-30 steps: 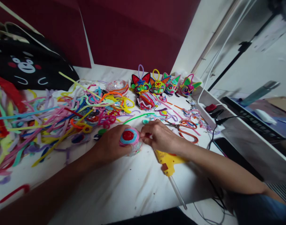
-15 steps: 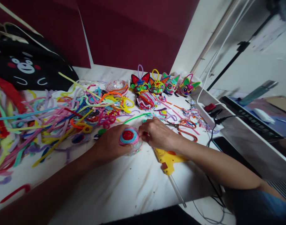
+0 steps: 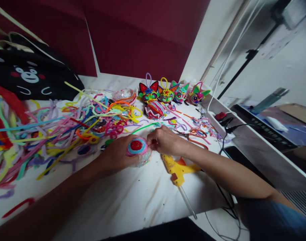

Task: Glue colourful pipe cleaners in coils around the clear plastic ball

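My left hand (image 3: 118, 154) is closed round a small ball (image 3: 138, 150) whose top is wound with a spiral of red, blue and pink pipe cleaner. My right hand (image 3: 164, 141) is pinched at the ball's right edge, pressing the pink outer strand against it. Both hands rest low over the white table (image 3: 133, 197). A yellow glue gun (image 3: 176, 167) lies just under my right wrist, its glue stick pointing toward the front edge.
A big heap of coloured pipe cleaners (image 3: 55, 127) covers the left half. Several finished cat-eared figures (image 3: 168, 93) stand at the back. Orange-handled scissors (image 3: 195, 135) lie right of my hand. A black bear-face bag (image 3: 29, 73) sits at back left; cables and a power strip (image 3: 224, 120) run along the right.
My right hand has crept slightly left along the ball's edge, staying pinched on the pink strand. The left hand keeps hold of the ball. The view shifted a little.
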`<state>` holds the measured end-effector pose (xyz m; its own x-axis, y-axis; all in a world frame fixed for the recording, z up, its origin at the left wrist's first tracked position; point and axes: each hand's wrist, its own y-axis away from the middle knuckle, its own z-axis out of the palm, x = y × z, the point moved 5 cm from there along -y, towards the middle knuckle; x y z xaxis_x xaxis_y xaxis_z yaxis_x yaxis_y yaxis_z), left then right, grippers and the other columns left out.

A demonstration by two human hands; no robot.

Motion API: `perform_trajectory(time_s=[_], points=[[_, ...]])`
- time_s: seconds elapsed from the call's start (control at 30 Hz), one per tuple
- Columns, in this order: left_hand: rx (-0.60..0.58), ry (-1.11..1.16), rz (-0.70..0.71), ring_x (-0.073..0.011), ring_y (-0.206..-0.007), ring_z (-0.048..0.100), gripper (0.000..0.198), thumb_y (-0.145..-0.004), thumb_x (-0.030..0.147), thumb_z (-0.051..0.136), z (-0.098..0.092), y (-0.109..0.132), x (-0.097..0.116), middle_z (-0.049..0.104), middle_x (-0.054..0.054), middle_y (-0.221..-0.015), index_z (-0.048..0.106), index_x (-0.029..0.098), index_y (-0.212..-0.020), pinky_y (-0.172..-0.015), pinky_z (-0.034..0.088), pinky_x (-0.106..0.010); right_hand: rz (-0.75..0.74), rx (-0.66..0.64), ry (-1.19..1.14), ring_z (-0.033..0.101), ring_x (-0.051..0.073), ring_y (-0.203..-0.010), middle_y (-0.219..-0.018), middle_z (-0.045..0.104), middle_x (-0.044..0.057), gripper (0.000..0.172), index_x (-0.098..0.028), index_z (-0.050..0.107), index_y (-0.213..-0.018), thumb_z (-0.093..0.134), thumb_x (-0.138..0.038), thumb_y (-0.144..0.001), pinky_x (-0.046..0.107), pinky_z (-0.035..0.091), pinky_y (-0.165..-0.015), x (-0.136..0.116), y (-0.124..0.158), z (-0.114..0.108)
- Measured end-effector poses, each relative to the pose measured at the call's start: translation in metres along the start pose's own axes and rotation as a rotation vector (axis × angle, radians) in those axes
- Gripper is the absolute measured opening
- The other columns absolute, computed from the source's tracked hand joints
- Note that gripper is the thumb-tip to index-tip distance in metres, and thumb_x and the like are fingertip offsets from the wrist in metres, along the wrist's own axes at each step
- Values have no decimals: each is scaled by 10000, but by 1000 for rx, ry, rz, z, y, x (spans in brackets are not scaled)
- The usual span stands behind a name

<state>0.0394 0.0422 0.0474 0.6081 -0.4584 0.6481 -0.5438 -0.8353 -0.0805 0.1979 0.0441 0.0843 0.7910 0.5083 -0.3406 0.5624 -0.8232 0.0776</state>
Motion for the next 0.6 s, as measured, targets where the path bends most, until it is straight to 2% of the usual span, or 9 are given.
perform_trajectory(time_s=[0.13, 0.2, 0.3, 0.43, 0.6], points=[[-145, 103, 1, -279, -940, 706, 435, -733, 432, 695, -6, 2, 8, 769, -22, -1077, 657, 253, -1128, -794, 533, -348, 3, 2, 7, 633, 144, -688, -723, 740, 11, 80, -173, 751, -786, 748, -108, -833, 253, 330, -655, 2, 2, 1], [-173, 126, -2, -281, -977, 705, 451, -729, 447, 717, -7, 2, 10, 765, -17, -1100, 656, 249, -1130, -801, 525, -336, 1, 2, 11, 633, 142, -694, -732, 742, 12, 64, -170, 756, -801, 752, -120, -840, 248, 327, -648, 2, 3, 2], [-146, 92, -28, -294, -975, 699, 455, -728, 466, 688, -6, 2, 9, 748, -36, -1094, 631, 238, -1119, -792, 516, -351, -1, -4, 12, 629, 137, -682, -727, 738, 12, 54, -165, 761, -805, 756, -132, -847, 243, 330, -641, 3, 2, 2], [-75, -13, -143, -328, -938, 699, 496, -720, 507, 583, -2, 2, 2, 723, -86, -1063, 553, 217, -1121, -768, 506, -405, 7, -11, 8, 635, 140, -687, -731, 739, 16, 52, -163, 767, -808, 760, -121, -838, 242, 343, -644, 2, 1, 1], [-13, -15, -223, -368, -997, 714, 694, -659, 524, 607, 1, 2, -6, 718, -119, -1141, 425, 212, -1252, -781, 515, -432, 20, -23, 9, 635, 143, -688, -729, 741, 23, 68, -156, 769, -806, 749, -100, -839, 246, 349, -654, 1, 0, 0]])
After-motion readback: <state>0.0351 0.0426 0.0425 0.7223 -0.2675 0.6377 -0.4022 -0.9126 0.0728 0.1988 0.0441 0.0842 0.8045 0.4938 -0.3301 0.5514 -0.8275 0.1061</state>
